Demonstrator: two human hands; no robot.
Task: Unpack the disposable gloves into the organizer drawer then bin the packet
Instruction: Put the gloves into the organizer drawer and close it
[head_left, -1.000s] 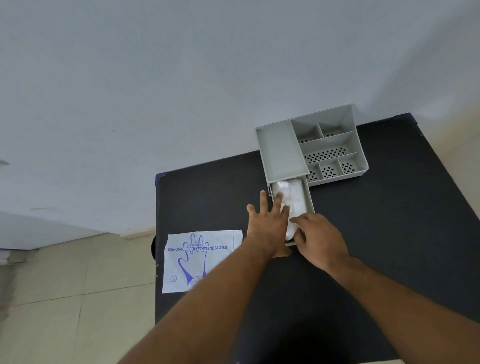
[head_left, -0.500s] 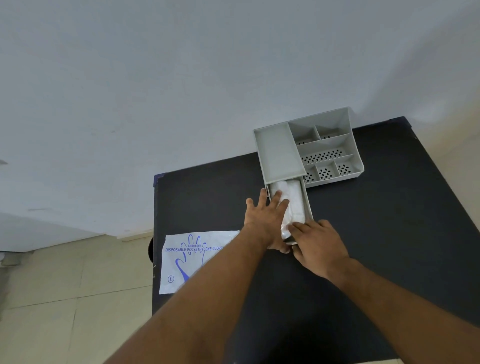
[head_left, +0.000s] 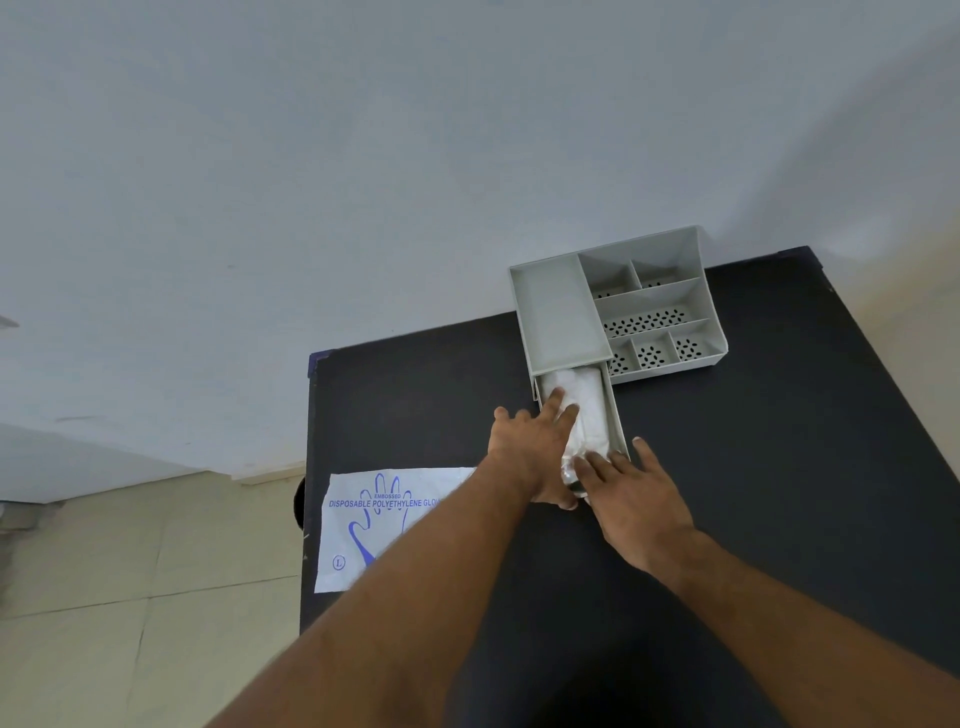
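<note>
A grey organizer (head_left: 558, 317) stands at the back of the black table (head_left: 753, 467), its drawer (head_left: 615, 415) pulled out toward me. A folded stack of clear gloves (head_left: 589, 410) lies inside the drawer. My left hand (head_left: 530, 447) rests flat on the stack's left side, fingers spread. My right hand (head_left: 634, 493) lies flat at the drawer's near end, fingertips on the glove stack's front edge. The white glove packet (head_left: 374, 519) with blue print lies flat at the table's left edge, partly behind my left forearm.
The organizer's open compartments (head_left: 654, 322) with perforated floors sit to the right of the drawer. A pale wall runs behind the table. Tiled floor (head_left: 130, 571) lies to the left, beyond the table edge.
My right hand has flattened and slid to the drawer's near end. My left hand has stayed pressing on the gloves. The view has shifted slightly.
</note>
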